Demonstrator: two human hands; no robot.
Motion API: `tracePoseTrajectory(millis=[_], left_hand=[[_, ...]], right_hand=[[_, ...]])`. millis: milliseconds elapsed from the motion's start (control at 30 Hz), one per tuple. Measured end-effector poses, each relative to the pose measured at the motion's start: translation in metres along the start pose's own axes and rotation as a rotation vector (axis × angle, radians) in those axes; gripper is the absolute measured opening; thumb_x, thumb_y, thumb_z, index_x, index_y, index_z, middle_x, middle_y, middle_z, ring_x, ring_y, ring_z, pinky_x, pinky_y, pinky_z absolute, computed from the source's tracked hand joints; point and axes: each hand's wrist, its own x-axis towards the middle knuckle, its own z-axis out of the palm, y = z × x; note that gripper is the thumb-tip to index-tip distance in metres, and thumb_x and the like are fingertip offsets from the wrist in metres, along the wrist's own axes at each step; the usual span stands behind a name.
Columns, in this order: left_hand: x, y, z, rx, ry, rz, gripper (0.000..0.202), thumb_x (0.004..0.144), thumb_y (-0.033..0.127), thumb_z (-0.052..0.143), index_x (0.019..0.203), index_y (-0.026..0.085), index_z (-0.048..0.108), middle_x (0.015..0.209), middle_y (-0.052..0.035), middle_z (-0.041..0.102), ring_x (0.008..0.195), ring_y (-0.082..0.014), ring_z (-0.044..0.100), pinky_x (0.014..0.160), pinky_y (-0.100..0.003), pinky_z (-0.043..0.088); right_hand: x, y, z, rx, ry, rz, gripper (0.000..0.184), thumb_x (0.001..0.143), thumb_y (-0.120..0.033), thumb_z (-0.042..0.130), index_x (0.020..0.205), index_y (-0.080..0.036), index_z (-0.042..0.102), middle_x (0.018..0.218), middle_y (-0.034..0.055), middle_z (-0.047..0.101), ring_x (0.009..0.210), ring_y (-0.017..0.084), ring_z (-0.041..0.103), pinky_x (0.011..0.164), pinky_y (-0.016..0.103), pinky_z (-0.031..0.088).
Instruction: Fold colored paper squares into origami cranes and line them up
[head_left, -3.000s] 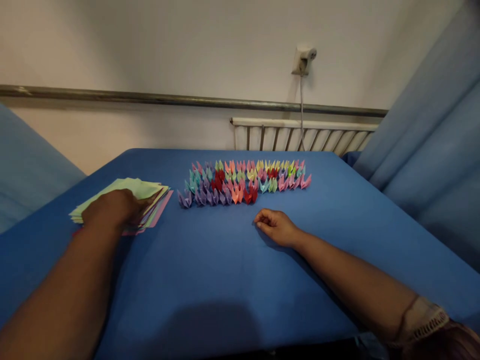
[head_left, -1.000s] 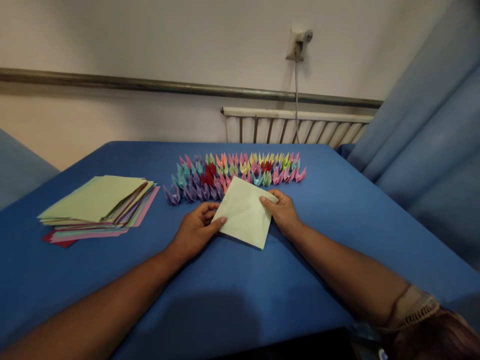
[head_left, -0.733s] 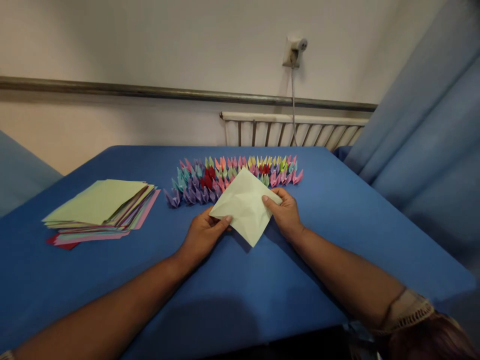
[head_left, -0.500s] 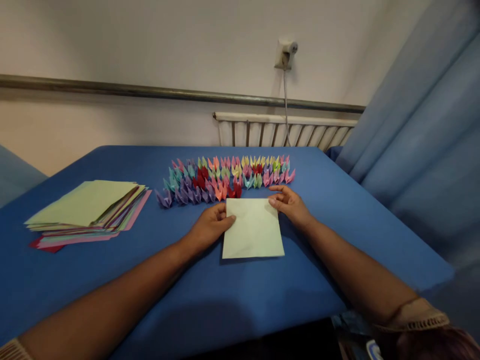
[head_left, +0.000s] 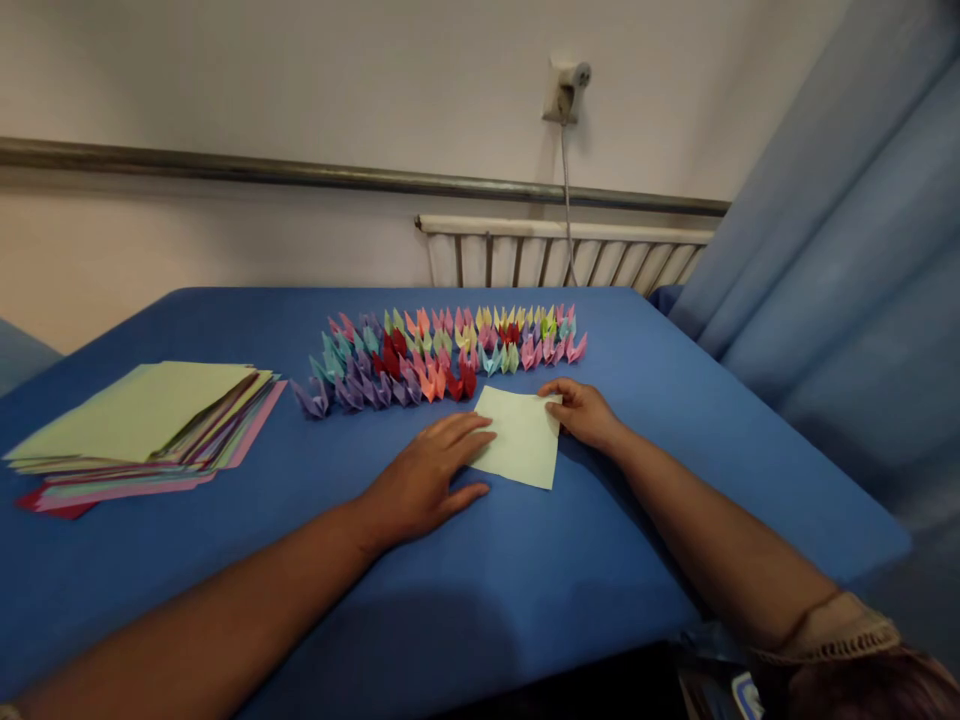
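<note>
A pale green square sheet of paper (head_left: pixel 519 440) lies tilted between my hands, low over the blue table. My right hand (head_left: pixel 585 412) pinches its upper right corner between thumb and fingers. Spread fingers of my left hand (head_left: pixel 431 475) rest over the sheet's left edge, the thumb apart on the near side. Just beyond the paper stand rows of folded paper cranes (head_left: pixel 435 380) in purple, red, pink, teal, yellow and green.
A stack of coloured paper sheets (head_left: pixel 135 410) sits on the left of the blue table (head_left: pixel 697 440). Behind it run a metal rail (head_left: pixel 300 173) and a radiator (head_left: pixel 600 235). A plug with a cord (head_left: pixel 568 95) is in the wall. Blue curtain (head_left: pixel 825 220) hangs at right.
The sheet has turned and shifted a little right and away from me. My left hand has let go of its pinch and spread its fingers. My right hand keeps its hold.
</note>
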Motion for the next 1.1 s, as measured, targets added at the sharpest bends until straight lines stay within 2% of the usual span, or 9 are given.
tracePoseTrajectory(millis=[200, 467, 567, 667, 733, 800, 867, 1000, 1100], left_hand=[[0.005, 0.0, 0.004, 0.081, -0.119, 0.059, 0.03, 0.096, 0.033, 0.045, 0.12, 0.02, 0.058, 0.12, -0.0085, 0.065, 0.112, -0.0238, 0.058, 0.099, -0.043, 0.041], [0.01, 0.008, 0.008, 0.044, -0.109, -0.015, 0.05, 0.09, 0.041, 0.056, 0.134, 0.019, 0.047, 0.13, -0.012, 0.058, 0.118, -0.0277, 0.054, 0.101, -0.043, 0.04], [0.019, 0.01, 0.014, 0.108, -0.105, -0.079, 0.037, 0.09, 0.028, 0.053, 0.124, 0.015, 0.055, 0.119, -0.0137, 0.064, 0.108, -0.0283, 0.058, 0.094, -0.043, 0.044], [0.024, 0.007, 0.017, 0.088, -0.059, -0.144, 0.026, 0.09, 0.018, 0.047, 0.112, 0.017, 0.061, 0.106, -0.0104, 0.067, 0.099, -0.0252, 0.06, 0.088, -0.038, 0.046], [0.026, 0.004, 0.018, 0.033, -0.013, -0.186, 0.024, 0.092, 0.021, 0.044, 0.106, 0.017, 0.063, 0.1, -0.0086, 0.068, 0.095, -0.0234, 0.06, 0.084, -0.036, 0.047], [0.026, 0.001, 0.018, -0.023, 0.015, -0.204, 0.024, 0.093, 0.024, 0.042, 0.101, 0.018, 0.064, 0.096, -0.0077, 0.068, 0.092, -0.0223, 0.06, 0.084, -0.035, 0.046], [0.027, -0.001, 0.017, -0.077, 0.035, -0.203, 0.025, 0.094, 0.026, 0.042, 0.098, 0.018, 0.066, 0.097, -0.0071, 0.068, 0.093, -0.0216, 0.059, 0.086, -0.036, 0.045], [0.028, -0.005, 0.015, -0.122, 0.062, -0.245, 0.027, 0.093, 0.032, 0.044, 0.095, 0.018, 0.067, 0.104, -0.0075, 0.068, 0.097, -0.0227, 0.059, 0.09, -0.039, 0.044], [0.029, -0.01, 0.013, -0.11, 0.055, -0.273, 0.029, 0.092, 0.035, 0.044, 0.085, 0.017, 0.066, 0.104, -0.0087, 0.067, 0.096, -0.0238, 0.059, 0.089, -0.04, 0.044]], right_hand=[[-0.002, -0.01, -0.002, -0.007, -0.019, 0.108, 0.021, 0.066, -0.01, 0.048, 0.076, -0.018, 0.065, 0.05, -0.0054, 0.054, 0.041, 0.008, 0.045, 0.039, 0.017, 0.032], [-0.009, -0.029, -0.013, 0.285, -0.058, 0.381, 0.011, 0.064, -0.011, 0.056, 0.067, -0.015, 0.066, 0.049, 0.0006, 0.061, 0.041, 0.01, 0.052, 0.036, 0.017, 0.038], [-0.008, -0.026, -0.016, 0.241, -0.071, 0.397, 0.011, 0.064, -0.011, 0.056, 0.068, -0.015, 0.065, 0.05, 0.0011, 0.062, 0.042, 0.01, 0.053, 0.037, 0.018, 0.038], [-0.011, -0.026, -0.026, 0.062, -0.148, 0.257, 0.017, 0.066, -0.01, 0.054, 0.076, -0.016, 0.067, 0.06, 0.0013, 0.065, 0.052, 0.013, 0.058, 0.047, 0.023, 0.045], [-0.018, -0.029, -0.034, -0.052, -0.269, 0.028, 0.026, 0.068, -0.011, 0.057, 0.09, -0.017, 0.069, 0.086, 0.0037, 0.07, 0.076, 0.016, 0.064, 0.07, 0.03, 0.052], [-0.024, -0.031, -0.038, -0.192, -0.386, -0.198, 0.044, 0.066, -0.011, 0.062, 0.108, -0.022, 0.066, 0.122, 0.0058, 0.06, 0.108, 0.02, 0.058, 0.094, 0.037, 0.045], [-0.026, -0.031, -0.037, -0.33, -0.389, -0.3, 0.049, 0.067, -0.016, 0.07, 0.114, -0.023, 0.063, 0.136, 0.0075, 0.048, 0.123, 0.023, 0.048, 0.104, 0.041, 0.036], [-0.019, -0.025, -0.028, -0.465, -0.297, -0.323, 0.009, 0.077, -0.025, 0.068, 0.082, -0.019, 0.067, 0.113, 0.0074, 0.061, 0.107, 0.022, 0.056, 0.097, 0.039, 0.04], [-0.012, -0.02, -0.027, -0.478, -0.249, -0.263, 0.014, 0.081, -0.029, 0.064, 0.07, -0.019, 0.064, 0.088, 0.004, 0.063, 0.081, 0.017, 0.059, 0.078, 0.032, 0.045]])
